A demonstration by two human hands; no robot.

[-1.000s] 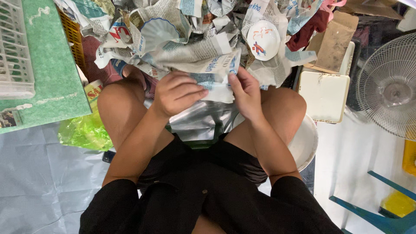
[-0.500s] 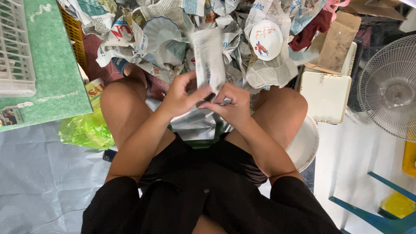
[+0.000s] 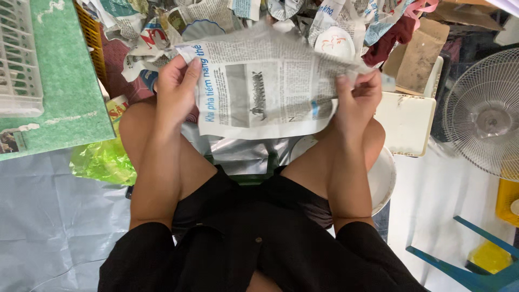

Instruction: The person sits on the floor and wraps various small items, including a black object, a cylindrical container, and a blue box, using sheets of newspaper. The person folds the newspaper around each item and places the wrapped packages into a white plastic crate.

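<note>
I sit with my knees apart and hold a newspaper sheet stretched flat between both hands above my lap. My left hand grips its left edge, thumb on top. My right hand pinches its right edge. Beneath the sheet, between my knees, lies a silvery plastic bag. Beyond the sheet a heap of crumpled newspaper covers the floor, with a round white paper-wrapped piece in it.
A green board with a white plastic basket is at the left, a green plastic bag below it. A white lidded box and white bowl sit right, a fan and blue chair beyond.
My hands moved apart from my lap and spread a folded piece of newspaper into a flat open sheet held up in front of me.
</note>
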